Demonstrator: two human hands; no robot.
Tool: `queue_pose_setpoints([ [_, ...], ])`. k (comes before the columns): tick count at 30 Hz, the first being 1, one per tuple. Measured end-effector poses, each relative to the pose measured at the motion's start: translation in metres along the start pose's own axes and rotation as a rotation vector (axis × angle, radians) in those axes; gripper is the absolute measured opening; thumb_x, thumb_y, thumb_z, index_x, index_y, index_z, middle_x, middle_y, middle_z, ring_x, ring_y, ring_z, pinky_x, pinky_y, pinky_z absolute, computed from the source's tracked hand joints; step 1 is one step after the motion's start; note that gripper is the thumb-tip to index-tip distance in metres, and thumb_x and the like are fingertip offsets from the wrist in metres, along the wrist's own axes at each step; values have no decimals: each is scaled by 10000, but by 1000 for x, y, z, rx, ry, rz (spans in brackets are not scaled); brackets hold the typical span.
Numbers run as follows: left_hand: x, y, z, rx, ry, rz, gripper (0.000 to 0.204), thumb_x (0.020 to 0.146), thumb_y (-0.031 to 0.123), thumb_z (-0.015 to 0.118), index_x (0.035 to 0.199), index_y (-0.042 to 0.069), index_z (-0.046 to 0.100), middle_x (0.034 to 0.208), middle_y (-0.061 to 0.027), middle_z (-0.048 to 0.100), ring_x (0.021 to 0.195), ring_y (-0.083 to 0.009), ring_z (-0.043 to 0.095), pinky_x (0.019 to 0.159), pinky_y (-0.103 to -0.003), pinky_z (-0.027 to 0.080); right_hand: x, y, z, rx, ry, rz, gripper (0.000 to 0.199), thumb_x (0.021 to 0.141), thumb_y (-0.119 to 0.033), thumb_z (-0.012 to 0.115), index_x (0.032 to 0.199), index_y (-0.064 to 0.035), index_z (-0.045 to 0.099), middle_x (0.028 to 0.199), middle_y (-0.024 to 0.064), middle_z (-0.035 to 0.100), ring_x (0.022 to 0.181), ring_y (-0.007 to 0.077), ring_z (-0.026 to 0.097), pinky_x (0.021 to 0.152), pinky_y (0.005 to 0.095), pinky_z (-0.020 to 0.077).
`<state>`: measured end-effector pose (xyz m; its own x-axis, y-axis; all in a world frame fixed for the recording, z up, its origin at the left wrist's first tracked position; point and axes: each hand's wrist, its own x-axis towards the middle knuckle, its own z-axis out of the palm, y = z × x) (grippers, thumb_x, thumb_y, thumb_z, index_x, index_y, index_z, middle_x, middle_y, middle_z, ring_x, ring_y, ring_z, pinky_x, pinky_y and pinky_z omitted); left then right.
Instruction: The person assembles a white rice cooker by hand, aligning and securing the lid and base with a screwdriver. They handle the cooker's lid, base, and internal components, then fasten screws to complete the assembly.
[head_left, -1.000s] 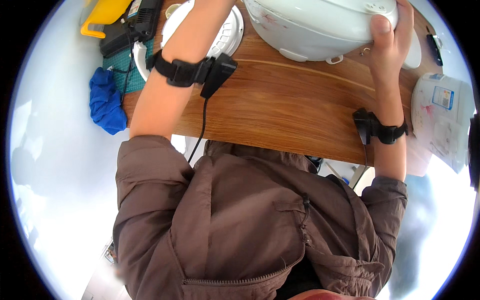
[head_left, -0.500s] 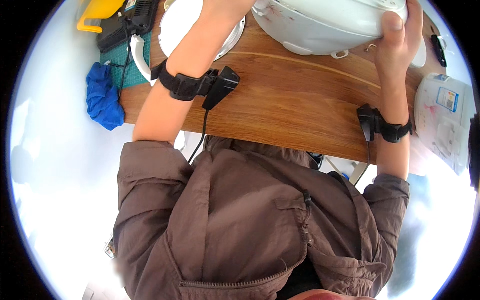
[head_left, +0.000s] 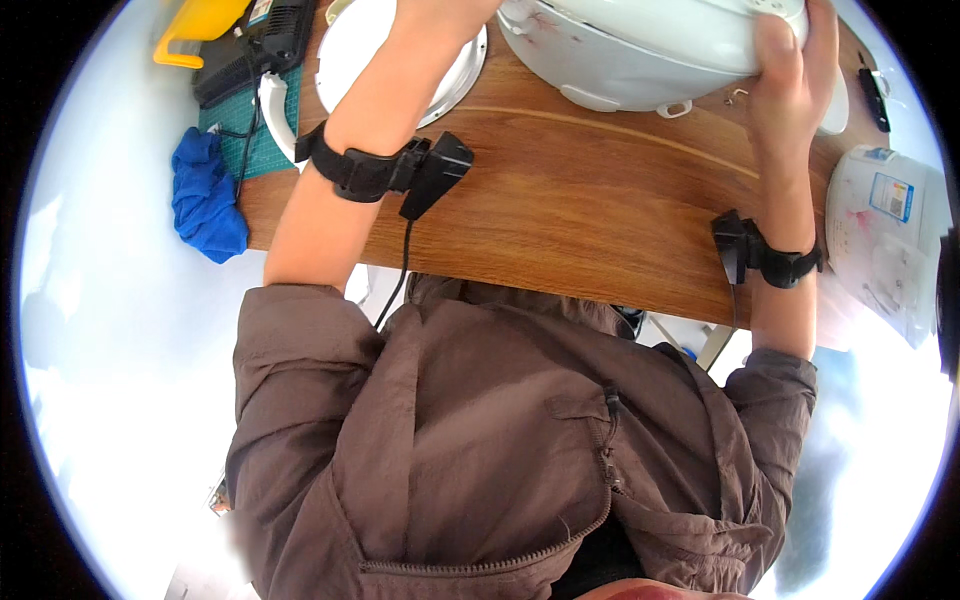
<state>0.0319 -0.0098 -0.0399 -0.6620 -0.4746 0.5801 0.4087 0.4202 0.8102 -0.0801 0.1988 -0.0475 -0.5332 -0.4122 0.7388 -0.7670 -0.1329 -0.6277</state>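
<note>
A white, rounded appliance housing (head_left: 640, 60) with a pinkish floral print sits tilted at the top of the view, its upper part cut off. It looks like a rice cooker part, with a small loop on its lower edge. My right hand (head_left: 790, 95) grips its right end, thumb pressed on the surface and fingers round the far side. Only the back and wrist of my left hand (head_left: 450, 15) show at the top edge, near the housing's left end. Its fingers lie outside the picture. Under my left forearm is a round white metal-rimmed piece (head_left: 345, 55), partly covered.
On the wooden table (head_left: 560, 200) at left lie a white curved handle (head_left: 278, 112), a green cutting mat (head_left: 245, 160), a black device (head_left: 265, 60) and a yellow container (head_left: 195, 25). A blue cloth (head_left: 205, 195) hangs over the edge. A floral white shell (head_left: 885, 230) stands at right.
The housing and both hands have shifted very slightly to the left in the picture. My right hand keeps its grip on the housing.
</note>
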Motion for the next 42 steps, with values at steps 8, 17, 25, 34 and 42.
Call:
queue_pose_setpoints([
  [8,5,-3,0,-70,-22,75,393,1070,192,530,1355,-68,609,1223,-99,680,1099,-146,598,987,-275,455,1,6,-5,97,-2,90,1171,741,-878,672,1443,31,443,1256,254,569,1203,370,589,994,440,526],
  [17,4,-5,-2,-78,-43,60,440,1062,210,523,1389,-80,574,1275,-127,666,1146,-173,598,1021,-295,448,3,-5,-7,102,-53,110,1119,761,-848,683,1410,35,455,1247,241,588,1185,317,593,1004,392,502],
  [25,-1,10,3,-112,-42,-70,490,1050,203,503,1446,-85,522,1329,-155,645,1183,-196,594,1050,-308,445,3,4,-20,155,-179,53,890,944,-681,599,1467,17,424,1350,204,525,1292,279,491,1099,399,389],
  [34,-1,18,11,-108,-63,-66,505,1042,203,475,1442,-103,514,1346,-178,634,1200,-222,604,1052,-316,451,-2,24,-23,183,-161,86,1023,866,-690,711,1538,1,367,1446,246,458,1385,359,430,1177,461,325],
  [42,0,13,5,-144,-75,-64,519,1041,213,465,1437,-119,509,1359,-194,628,1228,-237,591,1079,-335,433,-8,20,-24,145,-198,8,1056,878,-675,712,1579,-18,274,1486,241,395,1408,357,385,1192,462,293],
])
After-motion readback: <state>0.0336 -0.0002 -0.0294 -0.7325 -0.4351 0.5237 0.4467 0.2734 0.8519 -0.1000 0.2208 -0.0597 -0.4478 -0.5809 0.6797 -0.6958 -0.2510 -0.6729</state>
